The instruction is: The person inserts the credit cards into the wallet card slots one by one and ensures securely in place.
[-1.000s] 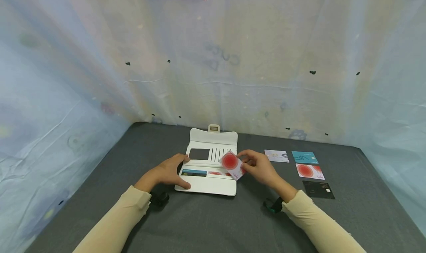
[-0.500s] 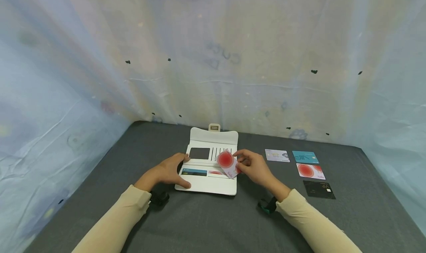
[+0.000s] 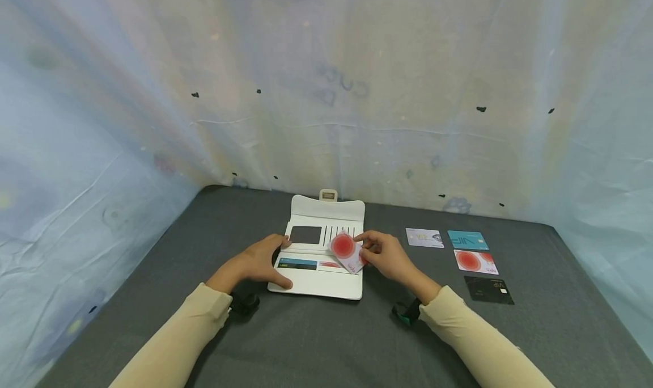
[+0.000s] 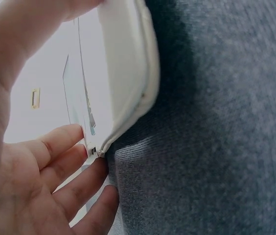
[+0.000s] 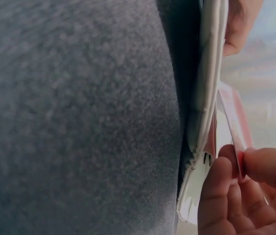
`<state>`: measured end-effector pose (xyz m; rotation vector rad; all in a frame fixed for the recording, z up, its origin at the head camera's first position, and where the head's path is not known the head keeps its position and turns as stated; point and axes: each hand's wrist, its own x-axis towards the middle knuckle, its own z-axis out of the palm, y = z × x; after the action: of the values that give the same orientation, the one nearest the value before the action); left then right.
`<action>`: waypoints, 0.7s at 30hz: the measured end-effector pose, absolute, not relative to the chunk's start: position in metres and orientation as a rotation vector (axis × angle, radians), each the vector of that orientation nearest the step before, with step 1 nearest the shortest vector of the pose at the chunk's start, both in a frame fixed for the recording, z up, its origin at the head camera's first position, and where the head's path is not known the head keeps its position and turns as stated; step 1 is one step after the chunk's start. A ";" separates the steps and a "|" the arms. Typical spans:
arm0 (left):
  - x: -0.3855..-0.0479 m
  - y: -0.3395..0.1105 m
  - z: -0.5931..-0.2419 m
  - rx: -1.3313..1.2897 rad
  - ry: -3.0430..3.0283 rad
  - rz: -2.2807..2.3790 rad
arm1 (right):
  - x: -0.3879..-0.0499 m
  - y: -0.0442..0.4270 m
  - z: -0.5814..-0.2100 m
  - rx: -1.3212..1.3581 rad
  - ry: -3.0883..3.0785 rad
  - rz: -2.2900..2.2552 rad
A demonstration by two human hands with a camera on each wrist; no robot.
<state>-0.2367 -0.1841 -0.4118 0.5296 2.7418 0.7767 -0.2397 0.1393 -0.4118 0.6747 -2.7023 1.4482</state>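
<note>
Spread wide, my left hand (image 3: 255, 261) is reaching in from the lower left, its thumb resting on the near-left part of an unfolded white wallet (image 3: 316, 287) with a leather-like surface, its fingers touching the left edge farther up. My right hand (image 3: 386, 256) is angling in from the opposite side, palm facing inward, pinching a white rectangular card with a red circle (image 3: 344, 248) between thumb and fingers. I am holding that card tilted over the wallet's right half, near its slots; whether it is touching them, I cannot tell. Both forearms, in cream sleeves (image 3: 170, 340), are slanting inward over the dark grey cloth-covered worktop (image 3: 326, 342). Off to my right, a pale lilac card (image 3: 424, 238), a teal card (image 3: 467, 240), another red-and-white card (image 3: 476, 262) and a black card (image 3: 489, 290) are lying flat.
</note>
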 end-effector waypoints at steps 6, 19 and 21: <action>-0.237 -0.183 -0.411 0.536 2.747 0.767 | -0.243 0.139 -0.413 0.718 -2.736 1.429; -0.236 -0.183 -0.412 0.554 2.758 0.746 | -0.246 0.136 -0.411 0.790 -2.788 1.416; -0.236 -0.183 -0.412 0.564 2.762 0.741 | -0.246 0.135 -0.411 0.797 -2.790 1.408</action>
<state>-0.2365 -0.1829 -0.4119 0.5645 2.7616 0.7414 -0.2455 0.1354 -0.4114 0.7970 -2.7895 1.4084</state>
